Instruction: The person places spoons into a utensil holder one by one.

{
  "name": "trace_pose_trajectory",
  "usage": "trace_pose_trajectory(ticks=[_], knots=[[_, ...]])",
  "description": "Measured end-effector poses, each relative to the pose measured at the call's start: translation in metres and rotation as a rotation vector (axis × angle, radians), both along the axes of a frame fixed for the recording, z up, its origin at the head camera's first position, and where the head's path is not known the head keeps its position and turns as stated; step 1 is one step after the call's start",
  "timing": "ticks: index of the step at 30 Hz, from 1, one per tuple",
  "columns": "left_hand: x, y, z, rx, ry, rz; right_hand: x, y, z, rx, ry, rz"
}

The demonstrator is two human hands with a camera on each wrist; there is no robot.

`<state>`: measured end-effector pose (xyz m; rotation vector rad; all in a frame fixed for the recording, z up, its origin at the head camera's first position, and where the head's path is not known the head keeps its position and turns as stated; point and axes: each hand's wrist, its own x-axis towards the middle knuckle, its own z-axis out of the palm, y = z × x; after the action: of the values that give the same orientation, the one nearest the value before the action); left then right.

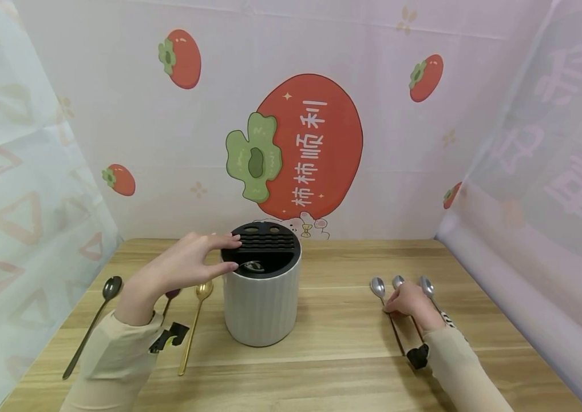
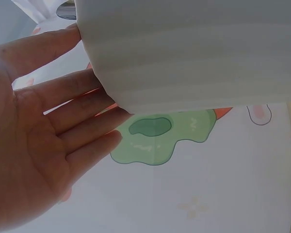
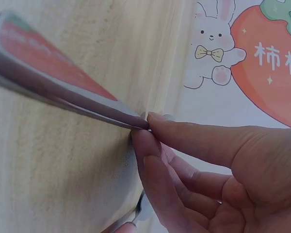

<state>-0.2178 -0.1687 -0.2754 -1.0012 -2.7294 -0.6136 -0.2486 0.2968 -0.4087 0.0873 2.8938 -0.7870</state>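
Silver spoon [image 1: 378, 286] pinched by right hand [image 1: 410, 301]; left hand [image 1: 186, 265] straight-fingered, apparently touching holder [image 1: 261, 309] rim.

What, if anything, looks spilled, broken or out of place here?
Nothing stands out: the holder stands upright, its black top looks level, the golden spoon lies beside it, and no spill or damage shows.
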Motion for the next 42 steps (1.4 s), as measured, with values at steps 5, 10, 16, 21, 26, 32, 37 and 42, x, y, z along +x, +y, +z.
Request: trace_pose_trajectory(ticks=[5, 10, 16, 21, 26, 32, 37, 42], knots=[[-0.0005, 0.0, 0.0, -0.003, -0.005, 0.005, -0.002, 0.0017, -0.0026, -0.018, -0.012, -0.002], [-0.0006, 0.0002, 0.0, -0.009, -0.008, 0.007, -0.0043, 0.0025, -0.0051, -0.043, -0.039, -0.005], [-0.001, 0.0002, 0.0001, -0.013, 0.001, 0.005, -0.0064, 0.0033, -0.007, -0.048, -0.056, -0.002], [-0.0014, 0.0003, 0.0002, -0.016, 0.006, 0.003, -0.0068, 0.0022, -0.0066, -0.01, -0.067, 0.016], [-0.0011, 0.0001, 0.0, -0.018, 0.007, 0.005, -0.0062, 0.0001, -0.0045, 0.033, -0.064, 0.028], [-0.0004, 0.0004, 0.0004, -0.018, 0.003, 0.008, -0.0063, -0.0008, -0.0053, 0.035, -0.068, 0.022], [-0.0007, 0.0002, 0.0004, -0.016, 0.001, 0.005, -0.0066, -0.002, -0.007, 0.002, -0.087, -0.005], [-0.0006, 0.0001, 0.0003, -0.013, -0.001, 0.006, -0.0069, -0.0036, -0.0053, -0.01, -0.086, 0.004]])
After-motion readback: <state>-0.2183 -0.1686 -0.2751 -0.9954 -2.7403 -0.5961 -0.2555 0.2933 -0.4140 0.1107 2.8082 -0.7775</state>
